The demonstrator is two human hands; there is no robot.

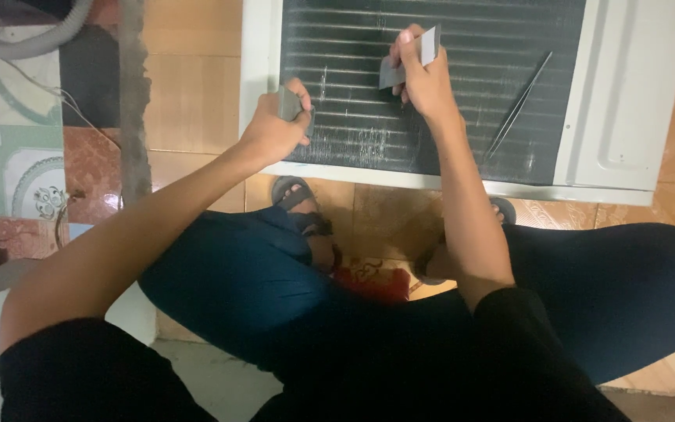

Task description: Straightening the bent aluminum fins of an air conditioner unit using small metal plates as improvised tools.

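A big white box (626,101) lies flat on the tiled floor (189,101). Most of its top is a dark grid of thin metal fins (462,86). A white frame runs all around the fins. The near edge of the frame is just in front of the person's feet and sandals (294,195). The left edge of the frame is right beside the left hand. The wide white part on the right side is bare.

The left hand (275,129) is near the front left corner of the fins. Its grip is closed tight around a small grey tool (289,103). Only the top of that tool pokes out above the fingers. It is just above the fins, but I cannot tell if it touches them.

The right hand (423,74) is farther back, over the middle of the fins. Its grip is pinched shut on a flat grey comb (412,62). The thumb is on the top and the fingers are under it. The low end of the comb points down at the fins.

A pair of thin metal tweezers (519,105) lies slanted on the fins, to the right of the right hand and well apart from it. Between the two hands the fins are open, with pale scratch marks on them.

The person squats in dark blue trousers (236,281), with knees wide.
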